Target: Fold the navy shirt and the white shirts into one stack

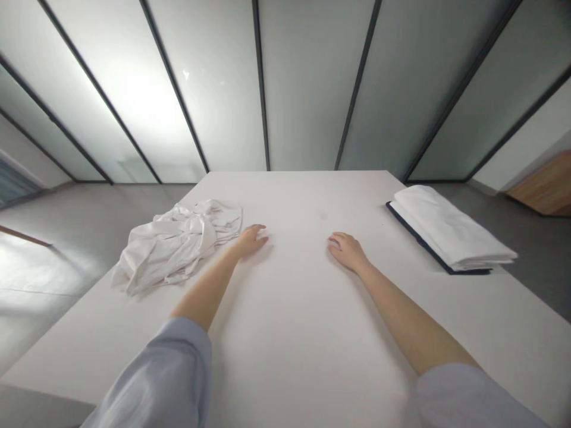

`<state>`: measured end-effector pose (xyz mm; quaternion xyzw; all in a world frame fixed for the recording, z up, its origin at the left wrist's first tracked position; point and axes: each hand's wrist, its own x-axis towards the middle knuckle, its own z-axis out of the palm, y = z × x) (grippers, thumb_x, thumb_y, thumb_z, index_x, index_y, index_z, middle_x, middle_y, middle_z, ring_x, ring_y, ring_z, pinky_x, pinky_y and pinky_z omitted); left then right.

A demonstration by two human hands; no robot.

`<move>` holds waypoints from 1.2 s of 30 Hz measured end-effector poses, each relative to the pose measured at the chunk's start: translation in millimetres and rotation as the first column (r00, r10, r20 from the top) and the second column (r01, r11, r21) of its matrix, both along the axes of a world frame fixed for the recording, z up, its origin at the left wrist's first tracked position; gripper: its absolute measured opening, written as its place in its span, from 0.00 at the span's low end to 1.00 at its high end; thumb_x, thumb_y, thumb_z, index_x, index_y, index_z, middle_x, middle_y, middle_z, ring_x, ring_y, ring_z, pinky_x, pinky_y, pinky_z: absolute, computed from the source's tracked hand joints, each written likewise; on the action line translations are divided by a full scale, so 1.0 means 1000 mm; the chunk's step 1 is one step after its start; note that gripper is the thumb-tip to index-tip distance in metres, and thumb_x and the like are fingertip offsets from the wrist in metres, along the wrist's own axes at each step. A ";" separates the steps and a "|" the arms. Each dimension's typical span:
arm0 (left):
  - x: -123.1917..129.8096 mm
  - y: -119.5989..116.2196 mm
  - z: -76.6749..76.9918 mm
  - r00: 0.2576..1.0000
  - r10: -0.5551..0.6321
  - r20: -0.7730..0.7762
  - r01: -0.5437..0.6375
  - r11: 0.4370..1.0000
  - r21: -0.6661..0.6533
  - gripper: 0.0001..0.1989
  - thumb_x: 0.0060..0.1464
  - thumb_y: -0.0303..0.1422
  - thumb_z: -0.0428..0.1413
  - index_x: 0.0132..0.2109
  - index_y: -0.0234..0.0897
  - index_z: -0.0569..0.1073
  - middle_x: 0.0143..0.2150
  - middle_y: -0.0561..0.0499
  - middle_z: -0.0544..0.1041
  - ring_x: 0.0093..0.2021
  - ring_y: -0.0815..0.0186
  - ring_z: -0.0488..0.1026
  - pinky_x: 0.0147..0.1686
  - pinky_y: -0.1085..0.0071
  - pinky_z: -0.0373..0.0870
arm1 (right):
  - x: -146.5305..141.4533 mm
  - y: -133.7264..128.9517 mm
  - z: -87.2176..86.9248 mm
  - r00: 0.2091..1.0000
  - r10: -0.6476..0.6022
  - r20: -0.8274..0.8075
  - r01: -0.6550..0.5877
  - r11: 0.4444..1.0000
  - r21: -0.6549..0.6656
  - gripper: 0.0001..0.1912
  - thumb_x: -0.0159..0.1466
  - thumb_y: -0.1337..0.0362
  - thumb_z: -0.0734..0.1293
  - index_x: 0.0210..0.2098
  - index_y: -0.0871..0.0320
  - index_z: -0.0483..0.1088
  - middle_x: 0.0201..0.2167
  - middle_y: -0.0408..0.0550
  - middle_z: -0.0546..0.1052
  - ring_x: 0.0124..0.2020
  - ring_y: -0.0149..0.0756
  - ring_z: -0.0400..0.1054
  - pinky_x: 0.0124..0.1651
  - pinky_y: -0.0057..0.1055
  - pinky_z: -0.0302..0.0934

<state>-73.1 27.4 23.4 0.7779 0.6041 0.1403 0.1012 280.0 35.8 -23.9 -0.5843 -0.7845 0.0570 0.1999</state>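
My left hand (252, 241) is over the white table (285, 333), fingers apart and holding nothing. Just to its left lies a crumpled heap of white cloth (185, 241), its folds loose and wrinkled. Opposite, my right hand (348, 249) hovers at or just above the tabletop with its fingers slightly curled and apart, nothing in it. Farther right rests a stack of neatly folded white cloth (446, 226), with a dark navy layer (419, 241) showing beneath it. Neither hand visibly touches the cloths.
Behind the table's far edge stands a frosted glass partition (307, 89) with dark upright bars. Grey floor (98, 220) shows on both sides. A wooden panel (546, 185) is at the far right. The folded stack reaches the table's right edge.
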 end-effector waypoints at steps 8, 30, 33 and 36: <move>-0.114 -0.042 0.025 0.769 0.628 -0.118 -0.614 0.777 0.139 0.47 0.43 0.52 0.61 0.66 0.36 0.59 0.69 0.33 0.55 0.68 0.35 0.47 0.60 0.37 0.48 | 0.003 0.004 -0.008 1.000 0.004 -0.008 -0.004 0.999 0.040 0.16 0.62 0.61 0.62 0.46 0.55 0.75 0.54 0.54 0.73 0.55 0.48 0.66 0.57 0.44 0.58; -0.063 0.008 0.201 0.609 -0.174 0.774 -0.695 0.354 0.626 0.12 0.50 0.16 0.45 0.27 0.34 0.67 0.22 0.58 0.61 0.27 0.73 0.61 0.31 0.77 0.59 | -0.001 0.007 -0.011 0.992 0.005 -0.122 0.000 0.999 0.041 0.15 0.59 0.60 0.63 0.43 0.56 0.75 0.51 0.55 0.74 0.52 0.51 0.67 0.54 0.46 0.59; 0.006 0.019 0.185 0.503 -0.346 0.792 -0.446 0.681 0.581 0.10 0.53 0.21 0.47 0.31 0.35 0.71 0.23 0.57 0.66 0.27 0.71 0.67 0.31 0.76 0.64 | 0.002 0.008 -0.011 0.933 -0.034 -0.358 0.066 0.995 0.079 0.16 0.59 0.58 0.62 0.43 0.56 0.73 0.47 0.55 0.75 0.49 0.47 0.68 0.51 0.42 0.62; 0.057 0.018 0.137 0.524 -0.402 0.751 0.111 0.906 0.408 0.07 0.50 0.25 0.51 0.30 0.36 0.73 0.31 0.53 0.76 0.34 0.66 0.74 0.37 0.70 0.70 | 0.010 0.009 -0.008 0.795 -0.144 -0.590 0.259 0.959 0.115 0.18 0.61 0.54 0.60 0.45 0.56 0.71 0.46 0.55 0.74 0.48 0.46 0.68 0.49 0.43 0.62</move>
